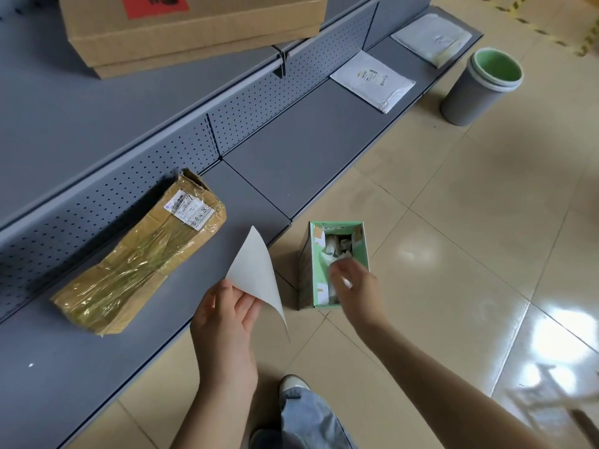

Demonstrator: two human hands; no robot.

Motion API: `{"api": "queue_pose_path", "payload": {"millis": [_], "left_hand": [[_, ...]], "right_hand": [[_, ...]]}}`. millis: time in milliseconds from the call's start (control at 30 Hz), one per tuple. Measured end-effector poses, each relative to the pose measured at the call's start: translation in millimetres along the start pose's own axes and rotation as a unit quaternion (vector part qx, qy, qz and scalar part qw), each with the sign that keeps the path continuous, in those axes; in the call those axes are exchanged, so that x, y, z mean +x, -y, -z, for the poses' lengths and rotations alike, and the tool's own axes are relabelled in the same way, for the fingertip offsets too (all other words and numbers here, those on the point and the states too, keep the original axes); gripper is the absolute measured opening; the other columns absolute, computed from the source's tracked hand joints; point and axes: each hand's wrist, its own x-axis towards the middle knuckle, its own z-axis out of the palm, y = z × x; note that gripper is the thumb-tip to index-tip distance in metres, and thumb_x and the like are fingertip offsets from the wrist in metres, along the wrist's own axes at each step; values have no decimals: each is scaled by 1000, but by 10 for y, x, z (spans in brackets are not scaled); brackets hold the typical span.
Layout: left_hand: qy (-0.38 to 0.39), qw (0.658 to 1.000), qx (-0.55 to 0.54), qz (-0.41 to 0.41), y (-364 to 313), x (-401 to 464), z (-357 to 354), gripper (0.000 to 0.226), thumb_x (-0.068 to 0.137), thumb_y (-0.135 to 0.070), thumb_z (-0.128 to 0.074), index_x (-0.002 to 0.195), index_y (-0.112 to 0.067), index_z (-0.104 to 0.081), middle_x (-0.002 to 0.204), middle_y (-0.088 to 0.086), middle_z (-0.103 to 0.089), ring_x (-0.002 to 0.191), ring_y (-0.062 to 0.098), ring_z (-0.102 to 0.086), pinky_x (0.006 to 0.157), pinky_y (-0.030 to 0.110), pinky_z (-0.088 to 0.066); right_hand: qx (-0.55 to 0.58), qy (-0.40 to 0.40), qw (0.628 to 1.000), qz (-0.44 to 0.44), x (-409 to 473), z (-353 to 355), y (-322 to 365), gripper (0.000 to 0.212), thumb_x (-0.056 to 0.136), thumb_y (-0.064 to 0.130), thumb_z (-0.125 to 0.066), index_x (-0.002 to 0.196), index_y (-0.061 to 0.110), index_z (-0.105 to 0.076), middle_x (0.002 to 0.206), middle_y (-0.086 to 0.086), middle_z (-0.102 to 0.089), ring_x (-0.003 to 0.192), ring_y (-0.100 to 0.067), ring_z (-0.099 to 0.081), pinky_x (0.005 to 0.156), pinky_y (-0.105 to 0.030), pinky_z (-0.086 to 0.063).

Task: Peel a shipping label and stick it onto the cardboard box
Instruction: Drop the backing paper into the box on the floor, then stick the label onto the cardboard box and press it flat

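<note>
A long cardboard box [129, 267], wrapped in yellowish clear tape, lies on the low grey shelf [291, 140]. A small printed label [189, 207] is stuck near its far end. My left hand [223, 322] pinches the lower corner of a white shipping label sheet [256, 270], which curls upward just right of the box, its blank side facing me. My right hand [353, 286] is blurred, hovering over a small green open box [337, 223] of paper scraps on the floor. A white sliver shows at its fingertips.
A large carton [194, 30] with a red sticker sits on the upper shelf. Two white mailers [372, 81] [431, 37] lie farther along the low shelf. A grey bin [476, 89] with a green inside stands on the tiled floor. My leg and shoe [304, 409] are below.
</note>
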Motion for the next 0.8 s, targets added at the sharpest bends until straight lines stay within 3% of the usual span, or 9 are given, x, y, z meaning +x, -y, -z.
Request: {"api": "queue_pose_path", "payload": {"millis": [167, 267, 367, 467, 667, 800], "left_hand": [[10, 1000, -8, -4, -161, -156, -65, 20, 98, -18, -46, 104, -9, -62, 99, 5, -72, 86, 10, -72, 82, 28, -54], [21, 1000, -15, -10, -313, -300, -107, 22, 97, -17, -46, 104, -7, -63, 96, 5, -74, 89, 12, -72, 79, 27, -53], [28, 999, -20, -26, -490, -423, -121, 23, 98, -20, -45, 100, -11, -67, 97, 3, -75, 91, 13, -72, 82, 29, -53], [27, 999, -25, -35, -678, -528, -107, 24, 98, -23, -46, 94, -18, -69, 99, 1, -74, 92, 11, -71, 81, 27, -52], [29, 997, -52, -45, -1014, -723, -66, 23, 98, -24, -46, 94, -16, -68, 91, -5, -75, 87, 7, -72, 73, 20, -54], [29, 996, -69, -45, -1204, -833, 3, 21, 98, -22, -46, 98, -12, -65, 98, -1, -70, 82, 6, -72, 70, 18, -55]], "right_hand": [[-28, 107, 967, 232, -344, 57, 393, 49, 79, 55, -62, 93, 8, -61, 92, -3, -65, 86, -11, -58, 75, -16, -43], [-32, 102, 942, 317, -393, 113, 635, 45, 79, 48, -67, 95, 7, -57, 91, -7, -62, 84, -18, -58, 75, -22, -46], [-27, 77, 934, 349, -415, 150, 896, 22, 83, 27, -66, 91, 11, -54, 88, -7, -61, 80, -22, -57, 70, -27, -47], [-2, 63, 927, 369, -449, 204, 1123, 8, 86, 12, -59, 86, 4, -58, 84, -8, -62, 78, -24, -58, 68, -32, -48], [-15, 50, 914, 403, -536, 270, 1516, 7, 89, 9, -56, 87, 3, -58, 84, -10, -61, 76, -25, -56, 67, -34, -47], [-18, 48, 908, 417, -591, 273, 1724, 3, 89, 8, -57, 89, 4, -58, 84, -11, -61, 76, -26, -57, 69, -34, -47]]}}
